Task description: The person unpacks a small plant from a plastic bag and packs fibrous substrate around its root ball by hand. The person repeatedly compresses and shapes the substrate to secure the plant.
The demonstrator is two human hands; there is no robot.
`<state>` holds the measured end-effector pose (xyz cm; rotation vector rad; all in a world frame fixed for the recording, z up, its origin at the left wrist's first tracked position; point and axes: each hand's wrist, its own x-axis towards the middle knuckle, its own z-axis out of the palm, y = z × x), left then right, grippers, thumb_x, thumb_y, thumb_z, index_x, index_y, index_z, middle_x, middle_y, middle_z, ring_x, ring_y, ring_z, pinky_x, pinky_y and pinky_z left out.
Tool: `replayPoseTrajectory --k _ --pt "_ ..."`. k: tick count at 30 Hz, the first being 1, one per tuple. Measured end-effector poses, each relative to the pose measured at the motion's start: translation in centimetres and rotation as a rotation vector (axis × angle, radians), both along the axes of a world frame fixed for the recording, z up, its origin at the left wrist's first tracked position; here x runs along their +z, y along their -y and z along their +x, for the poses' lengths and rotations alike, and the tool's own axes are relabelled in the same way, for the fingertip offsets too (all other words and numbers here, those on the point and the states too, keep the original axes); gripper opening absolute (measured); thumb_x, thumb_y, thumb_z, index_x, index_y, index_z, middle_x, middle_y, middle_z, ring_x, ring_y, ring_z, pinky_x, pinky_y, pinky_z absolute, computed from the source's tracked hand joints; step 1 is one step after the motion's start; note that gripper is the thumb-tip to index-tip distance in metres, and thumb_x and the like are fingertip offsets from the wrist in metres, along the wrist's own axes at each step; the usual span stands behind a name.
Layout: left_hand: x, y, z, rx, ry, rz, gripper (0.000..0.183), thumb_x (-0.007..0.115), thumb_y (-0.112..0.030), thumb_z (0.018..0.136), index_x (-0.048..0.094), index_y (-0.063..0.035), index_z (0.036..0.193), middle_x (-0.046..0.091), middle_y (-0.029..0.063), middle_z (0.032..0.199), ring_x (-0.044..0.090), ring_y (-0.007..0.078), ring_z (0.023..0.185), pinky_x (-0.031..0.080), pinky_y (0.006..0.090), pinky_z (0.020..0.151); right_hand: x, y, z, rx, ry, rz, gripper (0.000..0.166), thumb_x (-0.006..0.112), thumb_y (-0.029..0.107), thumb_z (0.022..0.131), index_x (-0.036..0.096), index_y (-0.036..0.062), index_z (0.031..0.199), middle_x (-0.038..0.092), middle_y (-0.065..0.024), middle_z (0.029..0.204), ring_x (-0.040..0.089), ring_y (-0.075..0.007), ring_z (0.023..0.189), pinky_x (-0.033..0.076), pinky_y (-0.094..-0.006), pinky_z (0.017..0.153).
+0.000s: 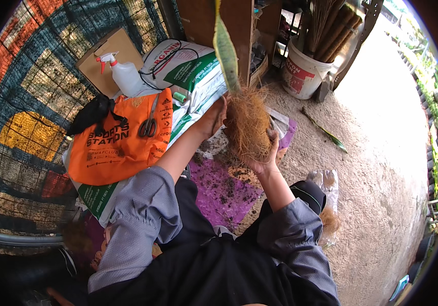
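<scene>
A ball of brown coconut fibre is held up before me between both hands. From its top rises one upright snake plant leaf, green with yellow edges. My left hand presses on the ball's left side, its fingertips partly hidden behind the fibre. Cupped against the lower right is my right hand, with the thumb on the front. Below the ball, dark soil is scattered over a purple sheet on the ground. Whatever sits inside the fibre is hidden.
On white-and-green sacks at left lie an orange bag, scissors, green thread and a spray bottle. A cut leaf, a plastic bag with fibre and a bucket of brooms are at right.
</scene>
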<state>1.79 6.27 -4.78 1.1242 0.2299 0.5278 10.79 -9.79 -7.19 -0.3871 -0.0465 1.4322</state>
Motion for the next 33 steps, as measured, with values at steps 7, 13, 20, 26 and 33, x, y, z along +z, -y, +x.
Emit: replayPoseTrajectory --k 7,13,20,26,33 --pt "4.2 3.2 0.0 0.028 -0.136 0.207 0.055 0.069 -0.027 0.075 0.049 0.001 0.118 0.056 0.01 0.109 0.056 0.0183 0.099 0.046 0.0312 0.087 -0.5 0.0 -0.1 -0.023 0.251 -0.064 0.078 0.043 0.062 0.08 0.032 0.0082 0.135 0.041 -0.0141 0.132 0.041 -0.0327 0.12 0.035 -0.0499 0.098" --pt "2.0 4.4 1.7 0.264 -0.113 -0.039 0.044 0.067 -0.026 0.079 0.053 0.0004 0.111 0.06 0.0084 0.1 0.06 0.0169 0.09 0.049 0.0304 0.079 -0.4 -1.1 -0.6 -0.353 0.616 0.064 0.059 0.058 0.019 0.08 0.034 0.0045 0.131 0.047 -0.013 0.123 0.05 -0.0278 0.111 0.043 -0.0412 0.093" --pt "1.3 5.5 2.3 0.316 -0.092 -0.239 0.045 0.07 -0.03 0.077 0.054 -0.0014 0.108 0.06 0.007 0.099 0.059 0.017 0.09 0.047 0.0306 0.08 0.4 -0.7 -0.8 -0.681 1.441 -0.109 0.089 0.074 0.013 0.059 0.025 -0.0007 0.132 0.051 -0.0192 0.118 0.052 -0.0301 0.109 0.042 -0.037 0.094" --pt "2.4 7.2 1.9 0.364 -0.087 -0.031 0.033 0.07 -0.016 0.076 0.057 -0.0035 0.103 0.061 0.0059 0.096 0.061 0.0156 0.085 0.05 0.0291 0.078 -0.1 -0.2 -0.6 -0.979 2.135 -0.112 0.096 0.08 0.017 0.053 0.028 -0.001 0.132 0.039 -0.0259 0.129 0.043 -0.0416 0.116 0.037 -0.0462 0.095" --pt "5.1 4.8 -1.4 0.191 -0.018 -0.115 0.041 0.071 -0.022 0.073 0.056 -0.0013 0.104 0.062 0.0081 0.096 0.061 0.0176 0.088 0.05 0.0326 0.083 1.9 -0.5 -1.3 -0.909 1.599 0.432 0.11 0.081 0.019 0.06 0.008 0.0088 0.14 0.018 -0.0242 0.143 0.029 -0.0379 0.129 0.027 -0.0476 0.105"
